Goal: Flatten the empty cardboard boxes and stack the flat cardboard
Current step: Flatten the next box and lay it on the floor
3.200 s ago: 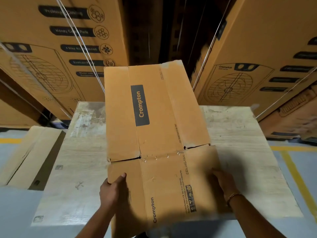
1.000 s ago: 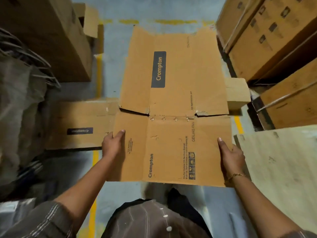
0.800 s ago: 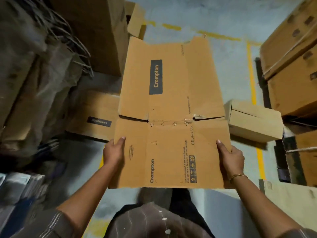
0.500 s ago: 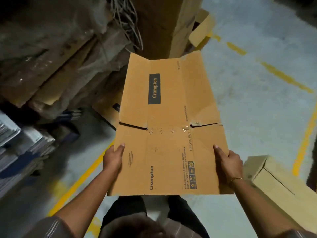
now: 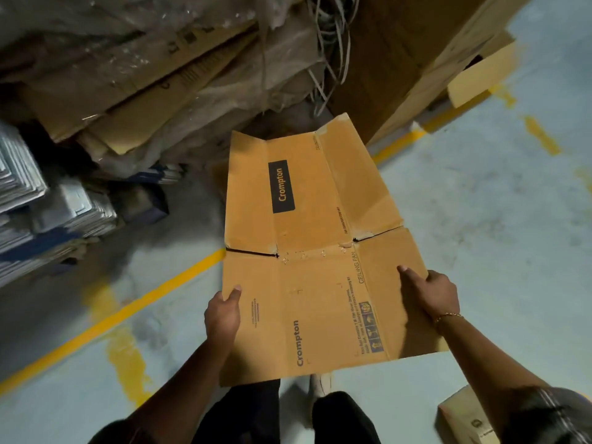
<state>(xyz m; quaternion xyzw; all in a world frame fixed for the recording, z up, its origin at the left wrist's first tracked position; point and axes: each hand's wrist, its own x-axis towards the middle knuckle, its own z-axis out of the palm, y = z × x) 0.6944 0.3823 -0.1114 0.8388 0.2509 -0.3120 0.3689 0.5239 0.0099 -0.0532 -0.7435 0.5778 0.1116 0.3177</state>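
A pale grey concrete floor [image 5: 480, 219], crossed by a worn yellow line [image 5: 128, 312], filled the lower and right parts of the frame. A heap of crumpled cardboard and cloudy plastic wrap [image 5: 144, 75] was piled across the upper left, with a tall brown carton [image 5: 400, 59] at the upper right.

The flattened box [image 5: 320, 251] was held in mid-air at the centre of the frame, its far end reaching towards the foot of the heap. Seconds earlier it had been seen over a pale wooden tabletop. It had since been carried round to face the heap, the hold unaltered. Flattening of this box was therefore judged finished, with only the stacking left (a sliver of flat cardboard [image 5: 218, 177] past the sheet's left edge was possibly that stack).

The sheet was matte tan corrugated board, creased lengthwise into three panels and slit from both sides at mid-length. Its left edge was pinched by the left hand [image 5: 222, 315], thumb on top and fingers out of sight beneath. The right edge was clamped likewise by the right hand [image 5: 432, 293]. A row of staples [image 5: 307, 254] was set along the middle seam, and a thin bracelet [image 5: 448, 315] was worn at the right wrist.
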